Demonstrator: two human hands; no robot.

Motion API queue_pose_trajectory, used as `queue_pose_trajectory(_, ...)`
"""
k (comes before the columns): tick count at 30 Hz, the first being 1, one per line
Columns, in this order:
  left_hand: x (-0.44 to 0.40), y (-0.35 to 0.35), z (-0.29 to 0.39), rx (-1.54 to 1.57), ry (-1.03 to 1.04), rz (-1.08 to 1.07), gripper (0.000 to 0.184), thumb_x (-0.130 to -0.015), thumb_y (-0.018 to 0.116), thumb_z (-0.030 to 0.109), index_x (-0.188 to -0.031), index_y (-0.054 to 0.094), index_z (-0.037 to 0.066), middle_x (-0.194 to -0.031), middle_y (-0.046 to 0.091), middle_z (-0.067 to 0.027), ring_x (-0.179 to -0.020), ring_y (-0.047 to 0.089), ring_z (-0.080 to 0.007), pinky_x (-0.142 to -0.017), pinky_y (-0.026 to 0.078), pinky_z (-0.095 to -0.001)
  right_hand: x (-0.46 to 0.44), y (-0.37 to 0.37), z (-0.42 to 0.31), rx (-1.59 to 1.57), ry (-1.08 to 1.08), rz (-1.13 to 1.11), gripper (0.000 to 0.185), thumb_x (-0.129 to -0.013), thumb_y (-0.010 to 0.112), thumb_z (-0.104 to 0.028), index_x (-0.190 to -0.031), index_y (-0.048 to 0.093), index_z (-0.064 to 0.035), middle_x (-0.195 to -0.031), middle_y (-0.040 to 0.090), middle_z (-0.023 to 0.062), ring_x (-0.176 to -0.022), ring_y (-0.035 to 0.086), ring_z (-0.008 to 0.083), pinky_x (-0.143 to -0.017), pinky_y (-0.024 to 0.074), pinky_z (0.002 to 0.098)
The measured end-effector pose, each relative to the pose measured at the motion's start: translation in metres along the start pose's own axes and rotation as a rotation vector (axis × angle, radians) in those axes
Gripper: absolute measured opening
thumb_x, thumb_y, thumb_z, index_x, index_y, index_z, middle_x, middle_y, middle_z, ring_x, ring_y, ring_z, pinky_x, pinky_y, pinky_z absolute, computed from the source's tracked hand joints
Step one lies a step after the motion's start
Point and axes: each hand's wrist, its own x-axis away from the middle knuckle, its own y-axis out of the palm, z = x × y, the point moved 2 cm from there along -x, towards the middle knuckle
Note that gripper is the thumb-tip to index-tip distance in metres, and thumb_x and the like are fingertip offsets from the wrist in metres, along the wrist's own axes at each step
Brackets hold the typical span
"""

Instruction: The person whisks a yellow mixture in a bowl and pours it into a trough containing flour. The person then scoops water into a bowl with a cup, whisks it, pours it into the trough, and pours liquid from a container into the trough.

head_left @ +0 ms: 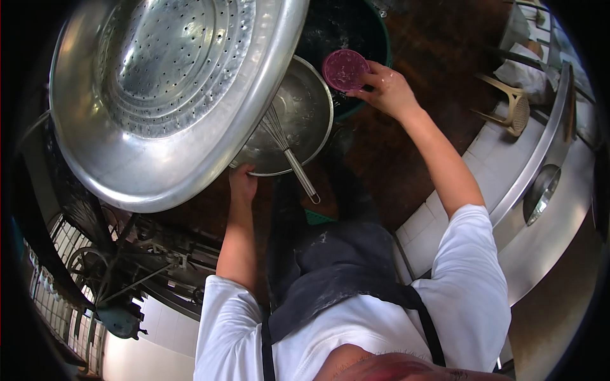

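Observation:
My right hand (393, 93) is closed on the edge of a small round pink-purple plastic cup (344, 68). It holds the cup beside the bowl, over the near edge of a dark green tub (381, 38). My left hand (243, 183) grips the near rim of a metal bowl (308, 105); some of its fingers are hidden beneath the bowl. Inside this bowl leans a wire whisk (286, 147), its handle sticking out over the rim towards me. Part of the bowl is covered by a large, perforated aluminium pan (171, 171) in front.
On the right runs a white-tiled ledge (445, 197) with a metal-edged counter (540, 171). A beige plastic stool-like piece (518, 111) and a round metal dish (542, 193) are there. Dark machinery (152, 254) with a wheel stands at lower left. The floor (426, 63) is brown and looks wet.

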Motion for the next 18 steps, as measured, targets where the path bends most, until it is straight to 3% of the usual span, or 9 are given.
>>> queue_pose_trajectory(4, 0.007, 0.005, 0.004, -0.373, 0.095, -0.064, 0.033, -0.082, 0.055, -0.005, -0.114, 0.056, -0.011, -0.117, 0.06, -0.019, -0.113, 0.057, -0.0317, -0.105, 0.045, -0.0451, -0.003, -0.04, -0.039, 0.1, -0.179, -0.14, 0.027, -0.075, 0.079, -0.031, -0.09, 0.07, -0.0093, -0.093, 0.064, 0.0086, -0.087, 0.065, 0.0281, -0.071, 0.0551, 0.0406)
queue_pose_trajectory(7, 0.016, 0.025, 0.007, -0.018, 0.021, 0.016, 0.031, -0.085, 0.055, -0.004, -0.115, 0.056, -0.013, -0.12, 0.059, -0.0201, -0.116, 0.056, -0.0325, -0.104, 0.045, -0.0454, -0.011, -0.039, -0.055, 0.161, -0.268, -0.344, 0.032, -0.075, 0.076, -0.032, -0.087, 0.067, -0.0045, -0.087, 0.064, 0.0143, -0.079, 0.065, 0.0323, -0.067, 0.0542, 0.0425)
queue_pose_trajectory(12, 0.014, 0.014, 0.006, -0.124, 0.039, -0.05, 0.023, -0.084, 0.056, -0.006, -0.107, 0.059, -0.012, -0.113, 0.062, -0.0196, -0.106, 0.061, -0.0306, -0.099, 0.049, -0.046, -0.017, -0.004, -0.072, 0.121, -0.368, -0.555, 0.035, -0.075, 0.072, -0.04, -0.071, 0.067, -0.0054, -0.072, 0.064, 0.0159, -0.075, 0.065, 0.0357, -0.07, 0.0531, 0.045)
queue_pose_trajectory(13, 0.011, 0.009, 0.005, -0.156, 0.045, -0.071, 0.021, -0.084, 0.057, -0.007, -0.104, 0.059, -0.012, -0.111, 0.062, -0.0193, -0.103, 0.062, -0.03, -0.097, 0.049, -0.046, -0.022, -0.001, -0.08, 0.191, -0.375, -0.674, 0.043, -0.08, 0.068, -0.048, -0.074, 0.068, -0.0048, -0.07, 0.065, 0.0143, -0.075, 0.064, 0.0371, -0.071, 0.0524, 0.0449)
queue_pose_trajectory(16, 0.01, 0.006, 0.003, -0.123, 0.076, -0.088, 0.017, -0.082, 0.057, -0.008, -0.099, 0.06, -0.011, -0.105, 0.062, -0.0173, -0.096, 0.063, -0.0276, -0.093, 0.05, -0.0445, -0.031, 0.024, -0.087, 0.165, -0.306, -0.831, 0.045, -0.084, 0.064, -0.048, -0.076, 0.07, -0.0042, -0.072, 0.067, 0.0162, -0.079, 0.066, 0.0363, -0.076, 0.0533, 0.043)
queue_pose_trajectory(18, 0.011, 0.012, 0.004, -0.133, 0.095, -0.091, 0.016, -0.081, 0.057, -0.009, -0.097, 0.06, -0.009, -0.102, 0.062, -0.0156, -0.094, 0.063, -0.0265, -0.091, 0.05, -0.0431, -0.038, 0.038, -0.086, 0.128, -0.306, -0.907, 0.052, -0.088, 0.058, -0.053, -0.078, 0.072, -0.0039, -0.072, 0.067, 0.0166, -0.076, 0.068, 0.0332, -0.071, 0.0552, 0.0411)
